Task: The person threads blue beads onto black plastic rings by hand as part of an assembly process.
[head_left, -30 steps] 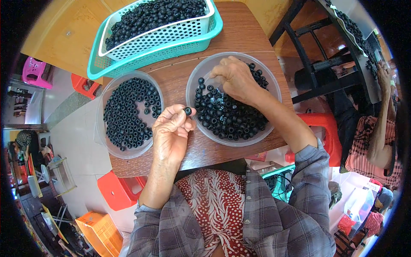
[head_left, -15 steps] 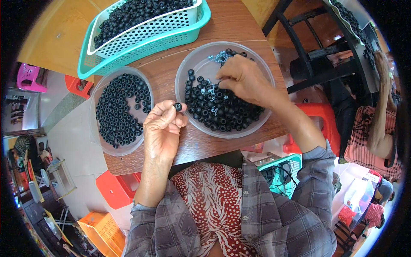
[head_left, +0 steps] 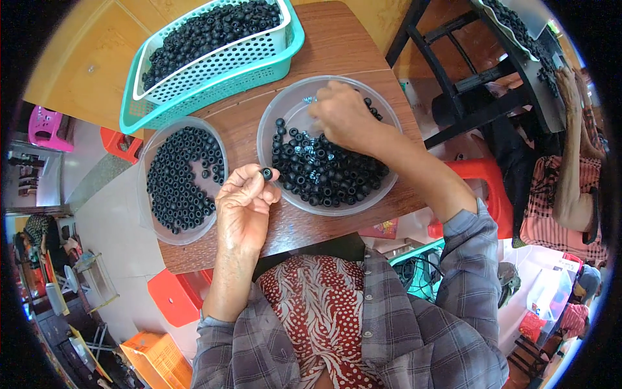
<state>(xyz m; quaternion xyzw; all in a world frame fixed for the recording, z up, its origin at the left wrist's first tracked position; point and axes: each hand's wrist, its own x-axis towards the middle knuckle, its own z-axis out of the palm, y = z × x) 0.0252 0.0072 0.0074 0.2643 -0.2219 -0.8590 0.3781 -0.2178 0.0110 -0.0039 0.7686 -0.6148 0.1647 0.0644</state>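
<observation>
My left hand [head_left: 243, 204] pinches a small round black piece with a hole in it [head_left: 266, 174] between thumb and fingertips, just above the table between two round clear tubs. Over the far side of the right tub [head_left: 264, 129], my right hand [head_left: 343, 117] is bent down with its fingers drawn together; whatever is in them is hidden. Beneath it lie many black pieces [head_left: 334, 178] and a scatter of small shiny bluish-clear bits [head_left: 314, 152], too small to name. The left tub [head_left: 144, 214] holds many similar black pieces [head_left: 181, 175], mostly with their holes facing up.
A white perforated basket [head_left: 259, 45] full of black pieces sits inside a turquoise basket [head_left: 295, 48] at the table's far left. Red stools [head_left: 175, 298] stand below the table [head_left: 324, 32]. At right, another person's arm [head_left: 573, 149] is beside a dark-framed stand [head_left: 479, 78].
My right hand has moved a little left and farther over the right tub. My left hand still holds the black piece in nearly the same place. The whole view has shifted slightly.
</observation>
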